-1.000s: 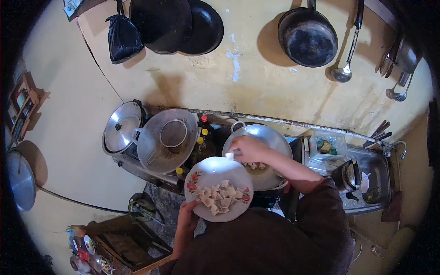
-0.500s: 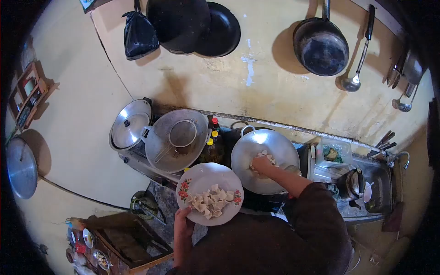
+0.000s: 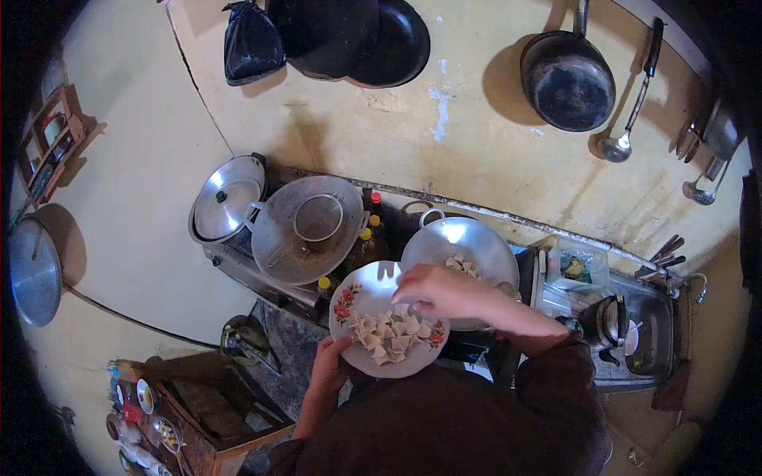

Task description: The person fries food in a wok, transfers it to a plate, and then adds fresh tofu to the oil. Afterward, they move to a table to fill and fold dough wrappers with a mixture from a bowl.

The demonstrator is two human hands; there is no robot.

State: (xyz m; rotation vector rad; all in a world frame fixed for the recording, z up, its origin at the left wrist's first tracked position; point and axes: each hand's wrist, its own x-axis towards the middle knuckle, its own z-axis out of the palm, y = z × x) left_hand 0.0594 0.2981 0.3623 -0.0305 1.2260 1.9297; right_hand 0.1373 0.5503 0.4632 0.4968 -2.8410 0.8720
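My left hand point(image 3: 327, 366) grips the near-left rim of a white plate point(image 3: 369, 289) with red flowers and a wavy edge. Pale, flat cut pieces point(image 3: 389, 335) are heaped on it. Over the plate's far-right part hovers my right hand point(image 3: 432, 289), fingers bent down and drawn together; whether a piece is between the fingertips is hidden. Just behind it stands a silver wok point(image 3: 488, 242) with more pale pieces point(image 3: 459, 265) inside, partly covered by my forearm.
Left of the silver wok are bottles point(image 3: 367, 242), a grey wok point(image 3: 274, 214) holding a strainer point(image 3: 318, 217), and a lidded pot point(image 3: 226, 202). To the right, a kettle point(image 3: 607, 321) stands by the sink point(image 3: 657, 341). A frying pan point(image 3: 567, 83) and a ladle point(image 3: 615, 148) hang on the wall.
My right hand has come out of the silver wok and moved left over the plate. The plate has shifted slightly right and away from me, still in my left hand.
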